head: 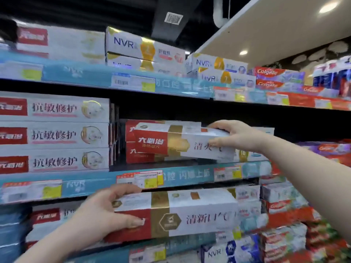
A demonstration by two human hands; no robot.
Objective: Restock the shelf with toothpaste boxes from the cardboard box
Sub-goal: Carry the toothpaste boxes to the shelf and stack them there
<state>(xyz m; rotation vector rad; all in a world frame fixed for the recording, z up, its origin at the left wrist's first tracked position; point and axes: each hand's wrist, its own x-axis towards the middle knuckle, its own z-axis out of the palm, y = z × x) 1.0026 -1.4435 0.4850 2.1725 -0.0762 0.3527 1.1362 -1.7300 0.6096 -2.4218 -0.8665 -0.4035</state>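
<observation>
My right hand (238, 136) grips the right end of a red, gold and white toothpaste box (171, 142), holding it tilted in the middle shelf's opening, in front of a short stack of the same boxes (131, 155). Lower down, my left hand (102, 215) grips the left end of a second, larger-looking box of the same kind (190, 215), held level in front of the lower shelf. The cardboard box is not in view.
Three stacked white and red boxes (55, 135) fill the middle shelf's left side. Dark room stays above the short stack. NVR boxes (144, 48) and Colgate boxes (271, 76) line the top shelf. The blue shelf edge (190, 175) carries price tags. More packs crowd the lower right.
</observation>
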